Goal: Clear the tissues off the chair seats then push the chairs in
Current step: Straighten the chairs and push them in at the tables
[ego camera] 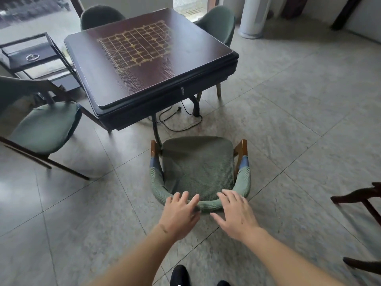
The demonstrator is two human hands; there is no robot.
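Head view shows our two bare arms reaching forward and down to the green knit-covered chair with wooden arms [198, 168] that stands on the grey tiled floor [299, 131], just short of the near corner of the table. Our left hand [179, 215] lies on the curved top of the chair back, left of its middle, fingers straight and slightly spread, gripping nothing. Our right hand [237, 213] is at the same rim just right of the middle, fingers also spread and relaxed, the thumb held out toward the left hand; we cannot tell whether its palm presses the fabric or hovers just above it. The seat of this chair is bare green fabric, with no tissue on it that we can see.

Beyond it stands the dark square table with a gold grid board pattern on its top [144, 58], a black cable [181, 120] looping on the floor beneath it. A second green cushioned chair [43, 126] stands at the left, pulled out and turned away from the table. Two more green chairs are tucked at the far side, one at the far left [99, 16] and one at the far right [218, 23]. A white cylindrical floor unit [254, 17] stands by the far wall. Our black shoe [179, 275] shows at the bottom edge.
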